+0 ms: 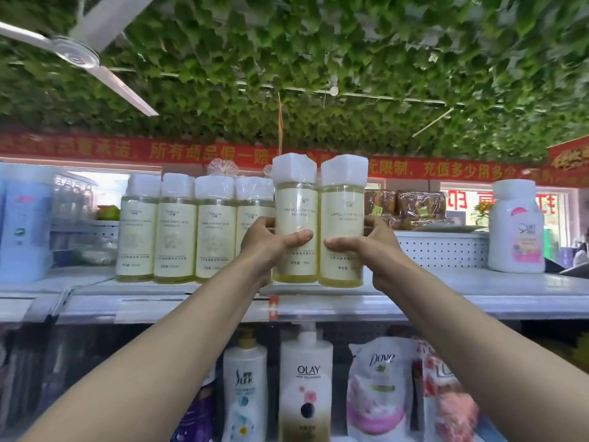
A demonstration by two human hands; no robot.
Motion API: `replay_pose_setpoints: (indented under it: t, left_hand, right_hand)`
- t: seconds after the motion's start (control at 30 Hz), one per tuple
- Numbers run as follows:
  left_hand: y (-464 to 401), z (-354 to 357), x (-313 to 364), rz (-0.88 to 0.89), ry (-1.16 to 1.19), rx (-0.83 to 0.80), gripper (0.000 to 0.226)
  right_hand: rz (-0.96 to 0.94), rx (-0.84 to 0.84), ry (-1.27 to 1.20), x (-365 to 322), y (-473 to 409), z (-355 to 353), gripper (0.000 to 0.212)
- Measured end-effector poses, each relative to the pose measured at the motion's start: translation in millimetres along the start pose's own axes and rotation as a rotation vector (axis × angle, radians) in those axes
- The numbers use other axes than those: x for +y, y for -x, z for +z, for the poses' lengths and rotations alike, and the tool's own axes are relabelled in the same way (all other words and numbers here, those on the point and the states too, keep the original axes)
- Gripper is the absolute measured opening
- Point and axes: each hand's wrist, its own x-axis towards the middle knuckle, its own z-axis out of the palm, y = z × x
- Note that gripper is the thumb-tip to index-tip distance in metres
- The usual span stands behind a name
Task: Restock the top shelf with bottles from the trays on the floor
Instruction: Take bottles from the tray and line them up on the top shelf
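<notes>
pale yellow bottles (296, 218) with white caps, red banner (191, 151), green leaves (318, 59)

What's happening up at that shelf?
A person is restocking the top shelf. The left hand holds one pale yellow bottle and the right hand holds another, side by side at the shelf's front edge. Four matching bottles already stand in a row to the left.
</notes>
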Motion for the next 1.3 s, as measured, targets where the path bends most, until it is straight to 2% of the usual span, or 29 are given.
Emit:
replay_pose_setpoints:
  t: [0.17,0.33,0.67,0.83,1.03,1.1,1.23,1.3]
  left_hand:
    - [-16.8,13.8,-11.7,-0.005,-0.081,0.032,0.075]
    - [-22.8,21.5,-17.1,0.017,-0.209,0.082,0.057]
    - [-27.7,33.7,-26.9,0.055,-0.580,0.170,0.061]
    - [-28.4,37.4,-28.7,0.065,-0.665,0.246,0.077]
    - [-16.2,50.8,-35.1,0.171,-0.877,0.365,0.064]
    - [-14.7,53.4,-37.2,0.184,-0.886,0.396,0.064]
    - [-14.9,54.3,-40.5,0.245,-0.859,0.424,0.069]
    - [-12.5,53.3,-41.0,0.291,-0.882,0.442,0.064]
  right_hand:
    - [0.034,-0.007,-0.005,18.9,-23.5,-8.1,0.084]
    - [0.025,-0.016,0.025,31.5,-42.4,-13.5,0.089]
    - [0.056,-0.065,0.032,49.4,-62.6,-15.7,0.082]
    - [0.049,-0.071,0.045,61.0,-69.0,-16.3,0.085]
    - [0.014,-0.061,0.222,65.4,-77.3,-13.3,0.089]
    - [0.002,-0.073,0.292,64.1,-75.9,-14.7,0.084]
    - [0.069,-0.119,0.399,66.4,-74.6,-21.8,0.090]
    - [0.099,-0.096,0.407,68.5,-77.1,-22.3,0.083]
